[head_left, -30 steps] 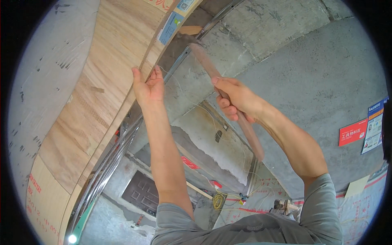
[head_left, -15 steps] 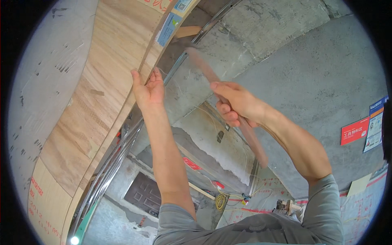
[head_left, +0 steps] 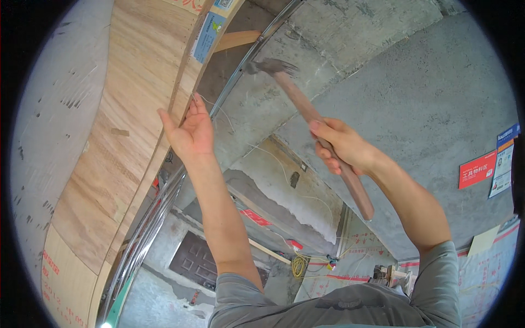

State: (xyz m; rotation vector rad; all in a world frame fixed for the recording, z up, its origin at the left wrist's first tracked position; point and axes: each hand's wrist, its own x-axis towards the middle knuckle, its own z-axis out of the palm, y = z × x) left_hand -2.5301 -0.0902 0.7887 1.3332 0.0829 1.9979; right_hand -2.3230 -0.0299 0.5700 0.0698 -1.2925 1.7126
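My right hand (head_left: 344, 145) is wrapped round the wooden handle of a claw hammer (head_left: 299, 99). The dark metal head points up and left, apart from the plywood, and is slightly blurred. To the left, my left hand (head_left: 192, 131) is raised at the lower edge of a curved plywood panel (head_left: 139, 82). Its thumb lies on one side of the edge strip and its fingers reach up the other, with the palm showing. Part of the grip is hidden by the hand itself.
Metal channels (head_left: 143, 232) run below the panel, and a metal rail (head_left: 232, 82) curves behind it. A wooden brace (head_left: 238, 40) crosses the gap. Grey concrete (head_left: 415, 104) fills the right, with a red sign (head_left: 477, 168) there. Far below are a dark door (head_left: 197, 259) and coiled yellow cable (head_left: 298, 267).
The hammer, a blur before, now shows its head clearly; my right hand has shifted right and slightly down with it. The panel and my left hand sit a little further left in view.
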